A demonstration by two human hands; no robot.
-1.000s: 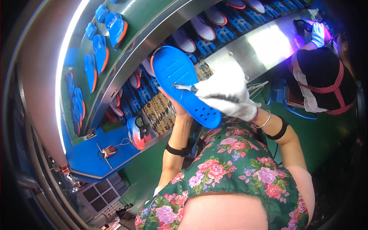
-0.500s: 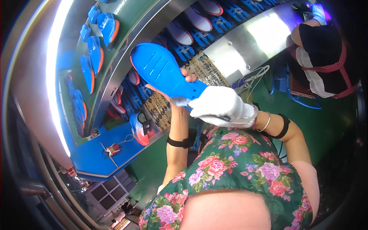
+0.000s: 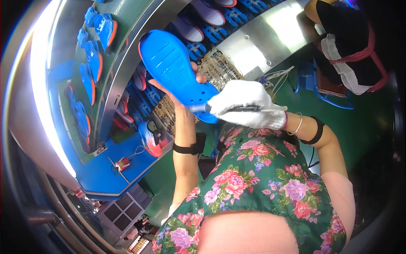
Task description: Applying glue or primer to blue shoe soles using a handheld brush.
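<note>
In the head view, the blue shoe sole (image 3: 175, 74) sat higher and more to the left than it did a moment before, and it looked bigger, as if it had been lifted closer to the face. Its end with the small holes had swung toward the white glove, so the work seemed to have moved to that end. The left hand (image 3: 186, 95), bare, held the sole from underneath, with the thumb peeking over the edge on the right side of the sole. The right hand (image 3: 245, 106), in a white glove, was closed around a thin tool (image 3: 237, 109) like a pen or small brush, and the tool's tip touched the sole just beside the left hand's grip. The sole's long side ran from up on the left down to the right. Its rounded end pointed up and away from both hands, toward the green rack (image 3: 122, 46) of other blue and orange soles (image 3: 103, 27). Its lower end pointed at the glove. The grooved bottom faced the camera. A thin orange edge showed along the far side. Behind the hands lay a patterned mat (image 3: 218, 67).
</note>
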